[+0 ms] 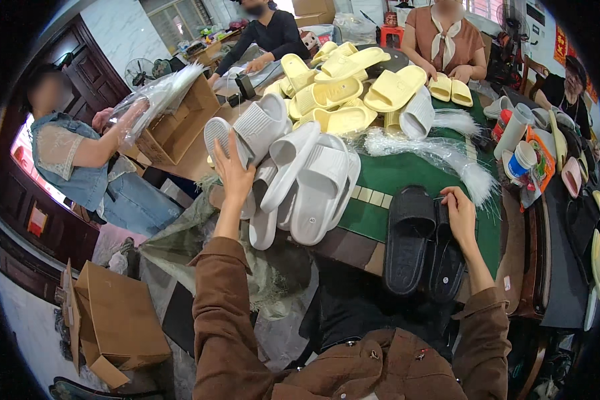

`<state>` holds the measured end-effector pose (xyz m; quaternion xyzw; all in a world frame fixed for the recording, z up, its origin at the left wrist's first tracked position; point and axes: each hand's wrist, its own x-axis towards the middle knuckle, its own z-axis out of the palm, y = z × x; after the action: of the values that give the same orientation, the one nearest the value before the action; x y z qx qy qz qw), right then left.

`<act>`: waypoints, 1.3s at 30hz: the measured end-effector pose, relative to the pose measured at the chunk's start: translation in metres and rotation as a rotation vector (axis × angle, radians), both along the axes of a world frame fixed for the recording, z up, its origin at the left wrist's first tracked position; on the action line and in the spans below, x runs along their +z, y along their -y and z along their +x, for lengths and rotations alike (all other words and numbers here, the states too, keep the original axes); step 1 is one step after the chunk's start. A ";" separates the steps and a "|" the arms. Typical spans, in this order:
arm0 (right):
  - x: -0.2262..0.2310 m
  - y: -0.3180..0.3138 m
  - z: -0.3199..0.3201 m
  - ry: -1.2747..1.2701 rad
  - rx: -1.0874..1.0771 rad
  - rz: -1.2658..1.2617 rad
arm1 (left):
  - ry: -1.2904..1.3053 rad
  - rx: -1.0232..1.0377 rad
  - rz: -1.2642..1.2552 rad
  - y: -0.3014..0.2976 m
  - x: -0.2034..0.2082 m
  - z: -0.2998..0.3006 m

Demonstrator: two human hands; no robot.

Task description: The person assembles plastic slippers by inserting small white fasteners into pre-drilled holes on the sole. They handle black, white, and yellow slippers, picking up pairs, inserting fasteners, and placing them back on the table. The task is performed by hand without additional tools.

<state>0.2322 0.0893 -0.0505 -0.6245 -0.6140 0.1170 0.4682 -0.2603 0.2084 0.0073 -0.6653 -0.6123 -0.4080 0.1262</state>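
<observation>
So the left hand [235, 172] is up against a pale grey slipper [215, 135] at the left end of the grey pile, fingers fairly spread; can't tell if it's actually gripping. The right hand [460, 212] is bent in narrow at the far end of the black slippers [410, 252], thumb and fingertips close together. Looks like something thin at the fingertips, but it's too small to say if it's pinched.

The black pair sits side by side at the near edge of the bench [397, 172], right of the grey slippers [321, 193]. Behind the grey ones there's a big heap of yellow slippers [337, 93], and a bundle of clear plastic strands [433, 155] lies on the green top. Over on the left, a co-worker [70, 143] has a clear bag [163, 87] by an open carton [179, 127].
</observation>
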 end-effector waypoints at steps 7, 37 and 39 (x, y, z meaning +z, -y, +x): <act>0.007 0.003 -0.005 0.007 -0.022 -0.024 | 0.069 -0.142 0.118 0.005 0.020 -0.026; 0.001 -0.003 -0.007 0.001 -0.001 0.004 | 0.136 0.536 0.162 -0.067 0.032 -0.118; 0.001 -0.001 -0.005 0.010 -0.018 0.002 | -0.009 0.657 0.266 -0.063 0.015 -0.114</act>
<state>0.2272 0.0900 -0.0495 -0.6301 -0.6109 0.1091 0.4669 -0.3740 0.2718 0.0219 -0.4125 -0.7345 -0.4190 0.3387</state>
